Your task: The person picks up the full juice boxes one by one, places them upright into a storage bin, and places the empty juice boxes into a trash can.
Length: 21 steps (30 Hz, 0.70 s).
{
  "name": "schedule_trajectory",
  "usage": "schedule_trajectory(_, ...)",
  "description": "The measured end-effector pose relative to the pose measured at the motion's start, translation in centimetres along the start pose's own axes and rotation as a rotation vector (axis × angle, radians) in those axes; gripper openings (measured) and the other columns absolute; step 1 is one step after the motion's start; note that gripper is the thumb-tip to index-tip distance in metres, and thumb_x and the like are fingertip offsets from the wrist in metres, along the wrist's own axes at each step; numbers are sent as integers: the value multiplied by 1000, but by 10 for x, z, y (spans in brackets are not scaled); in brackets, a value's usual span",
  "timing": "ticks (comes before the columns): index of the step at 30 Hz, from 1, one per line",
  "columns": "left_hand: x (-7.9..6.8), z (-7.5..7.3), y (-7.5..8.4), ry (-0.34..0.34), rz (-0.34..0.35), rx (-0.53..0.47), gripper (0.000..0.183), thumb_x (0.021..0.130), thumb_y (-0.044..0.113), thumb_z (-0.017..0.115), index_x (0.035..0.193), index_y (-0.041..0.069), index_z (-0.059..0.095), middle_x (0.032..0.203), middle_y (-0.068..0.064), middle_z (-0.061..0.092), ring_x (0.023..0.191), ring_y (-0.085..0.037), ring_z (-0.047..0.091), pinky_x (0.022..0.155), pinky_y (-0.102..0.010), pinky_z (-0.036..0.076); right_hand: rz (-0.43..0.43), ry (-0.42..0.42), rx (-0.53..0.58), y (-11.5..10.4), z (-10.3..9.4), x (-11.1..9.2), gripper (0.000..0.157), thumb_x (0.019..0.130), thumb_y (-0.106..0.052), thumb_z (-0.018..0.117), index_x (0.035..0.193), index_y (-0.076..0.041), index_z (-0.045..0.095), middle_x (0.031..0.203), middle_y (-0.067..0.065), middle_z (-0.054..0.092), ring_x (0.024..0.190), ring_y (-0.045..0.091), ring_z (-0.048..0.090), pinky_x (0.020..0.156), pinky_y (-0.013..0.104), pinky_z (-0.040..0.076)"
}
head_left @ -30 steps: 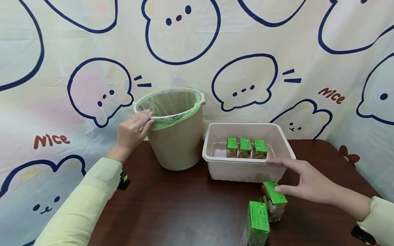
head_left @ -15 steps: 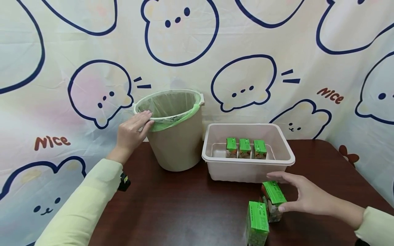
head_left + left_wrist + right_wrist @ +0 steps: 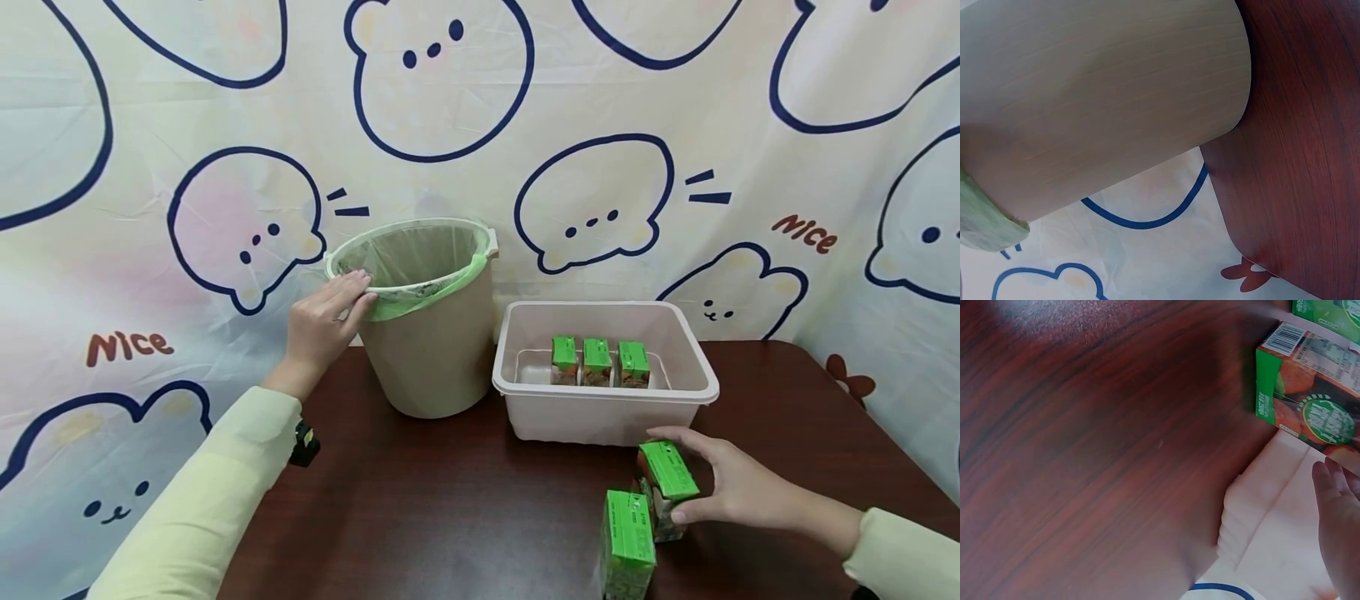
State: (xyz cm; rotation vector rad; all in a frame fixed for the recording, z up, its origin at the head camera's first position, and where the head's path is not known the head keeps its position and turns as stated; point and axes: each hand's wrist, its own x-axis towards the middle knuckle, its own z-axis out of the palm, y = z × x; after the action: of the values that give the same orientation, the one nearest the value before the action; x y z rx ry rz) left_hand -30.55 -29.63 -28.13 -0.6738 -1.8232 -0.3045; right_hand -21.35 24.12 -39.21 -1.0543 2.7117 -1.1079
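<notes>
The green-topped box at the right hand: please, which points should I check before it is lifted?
1. Right hand at the box: ok.
2. Firm grip: cannot tell; contact is unclear.
3. Box upright: ok.
4. Clear of the nearer box: cannot tell; they overlap in the head view.
5. Left hand away: ok, it rests on the bin rim.
6. Tub space, if wanted: ok, bare floor shows beside three boxes.

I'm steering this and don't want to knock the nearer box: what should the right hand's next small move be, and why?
Probably a gentle pinch by the right hand on the farther box: thumb and fingers flank it, a firm grip isn't evident, and the nearer box stands close by.
</notes>
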Motion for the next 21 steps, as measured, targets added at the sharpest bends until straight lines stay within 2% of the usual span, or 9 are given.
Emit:
schedule_trajectory(3, 0, -1, -1, -17, -2, 4, 27, 84, 12, 72, 109, 1, 74, 110, -14, 70, 98, -33, 68, 90, -46, 52, 20, -10, 7, 1, 1, 0, 80, 75, -38, 84, 141, -13, 46, 136, 5, 54, 123, 7, 46, 92, 35, 46)
schedule_trajectory(9, 0, -1, 0, -23, -14, -1, 27, 84, 12, 73, 109, 1, 74, 110, -14, 70, 98, -32, 68, 90, -46, 51, 31, -42, 71, 3, 2, 1, 77, 77, -35, 83, 140, -11, 45, 126, -1, 57, 110, 11, 54, 85, 28, 48)
schedule_trajectory(13, 1, -1, 2, -10, -14, -7, 26, 82, 9, 74, 107, 1, 74, 109, -13, 70, 97, -32, 68, 89, -46, 52, 30, -48, 108, 5, 2, 1, 76, 77, -35, 83, 139, -10, 46, 123, -1, 58, 107, 14, 56, 83, 27, 49)
schedule_trajectory(21, 2, -1, 1, -9, -5, -9, 25, 83, 10, 74, 106, 1, 74, 107, -14, 71, 96, -32, 69, 89, -46, 52, 9, -37, 98, 3, -2, 2, 76, 75, -36, 84, 137, -10, 47, 121, -3, 60, 106, 14, 56, 83, 26, 49)
